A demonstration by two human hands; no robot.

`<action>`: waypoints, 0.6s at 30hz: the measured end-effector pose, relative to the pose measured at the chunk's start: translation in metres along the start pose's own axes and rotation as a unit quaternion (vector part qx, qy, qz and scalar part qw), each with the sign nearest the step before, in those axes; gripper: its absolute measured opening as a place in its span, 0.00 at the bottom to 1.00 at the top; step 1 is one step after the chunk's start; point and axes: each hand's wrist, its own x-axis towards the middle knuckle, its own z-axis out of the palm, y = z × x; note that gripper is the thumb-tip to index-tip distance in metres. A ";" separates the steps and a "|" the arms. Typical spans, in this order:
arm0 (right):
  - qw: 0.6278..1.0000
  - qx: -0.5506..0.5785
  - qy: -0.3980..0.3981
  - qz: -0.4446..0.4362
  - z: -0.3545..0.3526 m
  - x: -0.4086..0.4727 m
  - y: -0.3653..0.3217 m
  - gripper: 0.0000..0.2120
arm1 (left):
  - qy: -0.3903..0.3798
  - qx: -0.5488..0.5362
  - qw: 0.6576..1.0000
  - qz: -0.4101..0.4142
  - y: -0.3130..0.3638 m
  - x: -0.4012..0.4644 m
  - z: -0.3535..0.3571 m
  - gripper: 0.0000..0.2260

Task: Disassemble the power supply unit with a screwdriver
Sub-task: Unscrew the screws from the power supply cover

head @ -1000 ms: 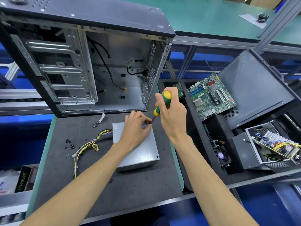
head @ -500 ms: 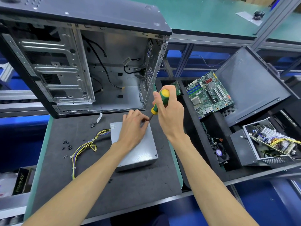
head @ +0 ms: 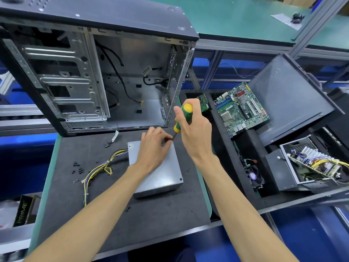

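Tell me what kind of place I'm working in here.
Probably a computer teardown or recycling workstation: a gutted PC case stands on the padded bench, a pulled motherboard lies in a sorting bin, and loose screws are scattered beside the power supply unit.

Right hand (head: 194,133) gripping screwdriver (head: 182,118) over power supply (head: 162,173)

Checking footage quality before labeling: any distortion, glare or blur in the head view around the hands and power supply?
Head view: wide-angle bending curves the computer case and shelf rails toward the edges. Lighting is even with soft shadows; only a mild sheen on the power supply top. The left hand, right hand and screwdriver look sharp. The screwdriver tip is hidden behind the left hand's fingers.
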 end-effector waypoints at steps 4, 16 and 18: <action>1.000 0.015 0.003 0.005 -0.001 0.000 -0.002 0.12 | 0.007 0.001 1.000 -0.008 0.000 0.001 0.002 0.04; 0.999 -0.026 -0.032 0.004 -0.006 0.009 -0.015 0.12 | 0.008 -0.022 1.000 0.003 -0.003 -0.003 0.003 0.08; 0.996 -0.071 -0.045 0.012 -0.010 0.019 -0.020 0.13 | 0.005 -0.013 1.000 0.006 -0.003 -0.003 0.003 0.07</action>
